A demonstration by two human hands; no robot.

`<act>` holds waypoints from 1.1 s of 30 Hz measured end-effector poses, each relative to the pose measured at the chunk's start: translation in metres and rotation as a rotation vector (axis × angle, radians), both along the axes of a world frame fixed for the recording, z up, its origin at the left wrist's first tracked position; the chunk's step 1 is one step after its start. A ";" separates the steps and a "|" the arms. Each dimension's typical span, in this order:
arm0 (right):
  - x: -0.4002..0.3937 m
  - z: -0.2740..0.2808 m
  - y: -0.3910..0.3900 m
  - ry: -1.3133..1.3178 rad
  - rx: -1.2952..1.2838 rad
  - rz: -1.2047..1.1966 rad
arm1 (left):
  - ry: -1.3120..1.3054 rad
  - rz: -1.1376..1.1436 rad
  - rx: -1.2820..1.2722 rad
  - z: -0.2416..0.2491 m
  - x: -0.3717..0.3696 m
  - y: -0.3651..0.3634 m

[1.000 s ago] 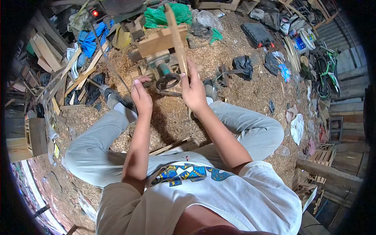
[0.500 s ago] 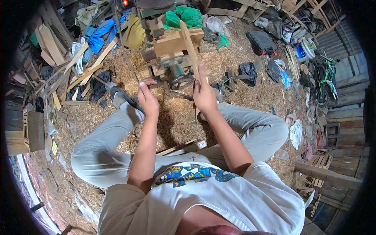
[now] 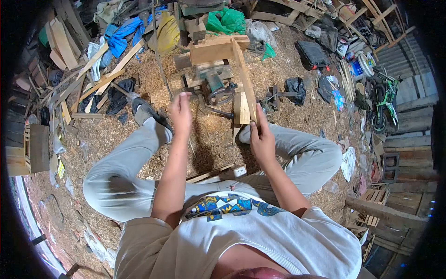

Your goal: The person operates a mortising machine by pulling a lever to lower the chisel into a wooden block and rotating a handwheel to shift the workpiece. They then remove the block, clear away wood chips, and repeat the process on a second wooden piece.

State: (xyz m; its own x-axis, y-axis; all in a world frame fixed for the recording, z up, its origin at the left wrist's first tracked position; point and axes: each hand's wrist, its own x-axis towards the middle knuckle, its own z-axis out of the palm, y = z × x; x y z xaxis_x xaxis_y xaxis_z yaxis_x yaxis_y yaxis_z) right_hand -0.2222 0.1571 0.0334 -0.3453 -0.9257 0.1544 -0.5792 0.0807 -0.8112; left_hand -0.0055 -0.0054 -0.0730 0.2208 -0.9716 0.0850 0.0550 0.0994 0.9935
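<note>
My right hand (image 3: 263, 142) is closed on the near end of a long wooden slat (image 3: 245, 76). The slat's far end overlaps a thick wooden board (image 3: 211, 52) on top of a low machine. Beneath the board is the machine's green metal body (image 3: 214, 81), with a round handwheel (image 3: 220, 96) in front. A short pale wood block (image 3: 241, 109) stands beside the slat. My left hand (image 3: 181, 114) is raised left of the handwheel, fingers curled together and partly blurred. A thin, dark cord-like line (image 3: 161, 69) runs down to it; I cannot tell whether the fingers grip it.
Sawdust and shavings cover the ground (image 3: 144, 76). Loose planks (image 3: 109, 81) lie at the left, near a blue cloth (image 3: 118, 46). A black case (image 3: 313, 55), a black plastic bag (image 3: 295, 88) and a small green bike (image 3: 388, 102) are at the right.
My right hand has moved back toward my body and slightly right, drawing the slat with it. My left hand has shifted slightly right, and the view has shifted a little.
</note>
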 end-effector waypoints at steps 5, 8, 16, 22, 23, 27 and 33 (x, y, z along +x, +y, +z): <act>-0.017 -0.054 -0.006 -0.304 0.055 -0.108 | -0.183 -0.187 0.191 -0.018 -0.013 0.011; -0.020 -0.067 -0.012 -0.552 0.149 -0.213 | -0.176 -0.174 0.155 -0.018 -0.023 0.009; -0.077 -0.080 -0.032 -0.600 0.428 -0.172 | -0.121 -0.056 0.122 -0.005 -0.039 -0.027; -0.107 -0.002 -0.052 -0.826 0.519 -0.178 | -0.213 0.021 0.109 -0.014 -0.031 -0.029; -0.107 -0.002 -0.056 -0.824 0.522 -0.181 | -0.217 0.030 0.104 -0.016 -0.031 -0.031; -0.112 0.001 -0.071 -0.735 0.687 0.136 | -0.234 0.113 0.059 -0.035 -0.034 -0.039; -0.147 0.005 -0.091 -0.882 0.670 -0.009 | -0.234 0.120 0.076 -0.030 -0.028 -0.039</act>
State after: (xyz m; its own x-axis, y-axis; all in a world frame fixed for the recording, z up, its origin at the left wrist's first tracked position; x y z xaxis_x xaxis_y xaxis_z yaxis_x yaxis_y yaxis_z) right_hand -0.3696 0.0665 0.0389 -0.0949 -0.7267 -0.6803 0.1827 0.6591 -0.7295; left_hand -0.0336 -0.0440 -0.1026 0.3177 -0.9452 0.0747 -0.1844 0.0157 0.9827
